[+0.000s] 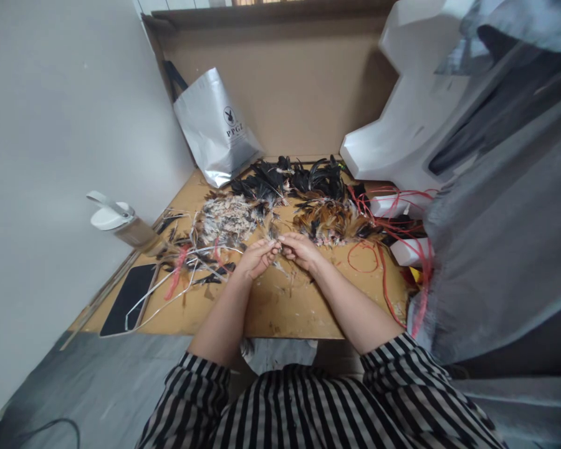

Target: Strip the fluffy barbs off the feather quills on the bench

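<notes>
My left hand [258,258] and my right hand [300,251] meet above the middle of the brown table [280,318]. Fingers of both are pinched on a small feather bunch [272,232], whose brownish tips rise above them. Behind my left hand is a pile of pale, fluffy feathers [229,218]. Brown and orange feathers [331,221] lie just past my right hand. Long black feathers [315,178] form a row farther back. How the quills sit between my fingertips is too small to tell.
At the left are a bottle with a white lid [133,231], a dark tablet [128,299] and white straps [161,284]. A silver bag [215,128] leans at the back. Red strings [384,280] and grey cloth [505,212] border the right side.
</notes>
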`<state>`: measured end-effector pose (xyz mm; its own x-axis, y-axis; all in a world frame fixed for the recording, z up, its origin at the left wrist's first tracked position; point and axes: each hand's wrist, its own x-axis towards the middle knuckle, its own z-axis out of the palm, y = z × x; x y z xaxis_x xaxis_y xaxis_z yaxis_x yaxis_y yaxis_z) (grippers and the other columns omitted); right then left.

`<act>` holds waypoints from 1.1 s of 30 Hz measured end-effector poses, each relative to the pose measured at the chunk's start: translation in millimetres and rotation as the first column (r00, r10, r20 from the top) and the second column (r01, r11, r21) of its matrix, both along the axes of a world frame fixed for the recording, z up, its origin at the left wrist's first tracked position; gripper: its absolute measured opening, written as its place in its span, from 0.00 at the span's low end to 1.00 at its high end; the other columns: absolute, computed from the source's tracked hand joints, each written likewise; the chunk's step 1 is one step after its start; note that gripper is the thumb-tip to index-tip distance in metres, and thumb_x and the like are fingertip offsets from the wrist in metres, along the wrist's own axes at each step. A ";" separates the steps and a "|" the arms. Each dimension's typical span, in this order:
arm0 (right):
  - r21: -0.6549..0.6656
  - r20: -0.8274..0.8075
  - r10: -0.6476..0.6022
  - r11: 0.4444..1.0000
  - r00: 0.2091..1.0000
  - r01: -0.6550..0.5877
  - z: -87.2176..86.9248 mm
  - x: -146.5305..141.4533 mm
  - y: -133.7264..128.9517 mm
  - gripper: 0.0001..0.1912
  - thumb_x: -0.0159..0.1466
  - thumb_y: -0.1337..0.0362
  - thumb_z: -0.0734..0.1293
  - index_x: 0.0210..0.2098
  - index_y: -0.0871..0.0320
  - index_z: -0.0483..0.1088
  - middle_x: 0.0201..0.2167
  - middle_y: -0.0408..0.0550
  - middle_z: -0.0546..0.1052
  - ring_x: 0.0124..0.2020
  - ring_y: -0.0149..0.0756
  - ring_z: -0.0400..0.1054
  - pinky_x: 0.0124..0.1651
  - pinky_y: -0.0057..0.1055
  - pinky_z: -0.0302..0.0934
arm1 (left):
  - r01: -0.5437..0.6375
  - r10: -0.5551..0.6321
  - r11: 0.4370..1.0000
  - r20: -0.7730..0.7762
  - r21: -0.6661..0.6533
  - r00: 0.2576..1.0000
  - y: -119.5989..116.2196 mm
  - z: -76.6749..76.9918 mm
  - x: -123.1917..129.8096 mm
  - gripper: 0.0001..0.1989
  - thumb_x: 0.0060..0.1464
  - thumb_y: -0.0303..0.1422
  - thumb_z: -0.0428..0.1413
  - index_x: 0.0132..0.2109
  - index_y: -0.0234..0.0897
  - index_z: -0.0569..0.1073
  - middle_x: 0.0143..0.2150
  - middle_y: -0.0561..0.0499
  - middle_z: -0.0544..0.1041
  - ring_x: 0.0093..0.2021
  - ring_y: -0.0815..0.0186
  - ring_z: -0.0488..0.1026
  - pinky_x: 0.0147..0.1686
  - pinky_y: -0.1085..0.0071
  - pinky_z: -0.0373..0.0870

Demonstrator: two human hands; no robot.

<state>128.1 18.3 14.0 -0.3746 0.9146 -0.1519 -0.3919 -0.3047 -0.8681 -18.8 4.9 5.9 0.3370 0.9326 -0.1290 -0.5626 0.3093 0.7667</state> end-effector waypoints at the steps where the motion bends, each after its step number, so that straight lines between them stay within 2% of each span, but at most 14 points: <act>1: -0.004 -0.015 -0.025 1.000 1.000 0.025 0.6 0.6 0.4 0.14 0.44 0.60 0.72 0.25 0.61 0.67 0.19 0.41 0.70 0.14 0.18 0.51 0.14 0.17 0.38 | -0.003 0.003 1.000 -0.009 -0.001 1.000 0.0 -0.2 0.2 0.05 0.43 0.24 0.59 0.31 0.27 0.72 0.29 0.49 0.74 0.24 0.78 0.68 0.23 0.84 0.65; 4: -0.009 -0.045 -0.065 0.998 0.997 0.065 1.8 2.7 1.6 0.14 0.44 0.61 0.72 0.24 0.61 0.65 0.16 0.40 0.68 0.14 0.18 0.51 0.15 0.17 0.38 | -0.014 0.014 1.000 -0.024 -0.012 1.000 -0.2 0.3 0.9 0.06 0.42 0.24 0.59 0.31 0.27 0.72 0.29 0.48 0.75 0.24 0.77 0.69 0.23 0.83 0.65; 9: -0.012 -0.069 -0.032 0.999 0.997 0.031 2.1 3.3 1.7 0.14 0.45 0.61 0.72 0.23 0.61 0.64 0.18 0.42 0.69 0.14 0.18 0.51 0.15 0.17 0.40 | -0.028 0.028 1.000 -0.025 -0.012 0.999 -0.3 1.4 0.9 0.06 0.42 0.25 0.59 0.31 0.27 0.72 0.29 0.49 0.75 0.24 0.78 0.69 0.23 0.84 0.65; 12: 0.004 -0.056 -0.062 0.998 0.997 0.063 1.8 2.4 2.5 0.14 0.45 0.62 0.72 0.22 0.61 0.63 0.15 0.39 0.66 0.14 0.19 0.51 0.15 0.18 0.39 | -0.033 0.033 0.999 -0.047 -0.010 0.998 -0.3 1.8 0.8 0.07 0.42 0.25 0.60 0.31 0.27 0.72 0.29 0.49 0.75 0.24 0.77 0.69 0.22 0.84 0.64; 15: 0.046 -0.028 -0.120 0.992 0.992 0.121 0.9 2.4 4.7 0.14 0.45 0.61 0.71 0.22 0.60 0.62 0.12 0.37 0.62 0.13 0.20 0.51 0.15 0.18 0.39 | -0.055 0.054 0.998 -0.107 -0.009 0.993 -0.3 1.5 1.1 0.08 0.41 0.26 0.60 0.32 0.28 0.71 0.29 0.48 0.76 0.24 0.76 0.70 0.21 0.83 0.64; 21: 0.158 0.067 -0.260 0.956 0.963 0.247 -0.6 3.9 7.1 0.14 0.46 0.58 0.70 0.20 0.59 0.61 0.12 0.36 0.63 0.13 0.21 0.52 0.16 0.20 0.42 | -0.089 0.091 0.996 -0.223 0.023 0.971 0.9 -2.3 1.7 0.10 0.42 0.30 0.60 0.31 0.28 0.69 0.31 0.45 0.77 0.26 0.73 0.72 0.22 0.82 0.65; 27: 0.255 0.190 -0.308 0.932 0.932 0.256 1.8 0.9 2.8 0.14 0.48 0.56 0.68 0.20 0.58 0.61 0.10 0.36 0.62 0.12 0.21 0.48 0.16 0.22 0.40 | -0.097 0.095 0.995 -0.285 0.008 0.954 0.9 -2.0 3.6 0.09 0.42 0.30 0.60 0.31 0.29 0.70 0.32 0.44 0.77 0.26 0.73 0.72 0.22 0.82 0.64; 33: 0.332 0.251 -0.348 0.907 0.903 0.258 1.5 -0.9 1.7 0.14 0.48 0.55 0.67 0.21 0.58 0.61 0.11 0.36 0.62 0.13 0.23 0.51 0.18 0.23 0.44 | -0.087 0.089 0.996 -0.311 0.019 0.946 1.0 -3.3 5.1 0.10 0.42 0.30 0.60 0.33 0.28 0.71 0.29 0.45 0.76 0.24 0.74 0.71 0.21 0.82 0.64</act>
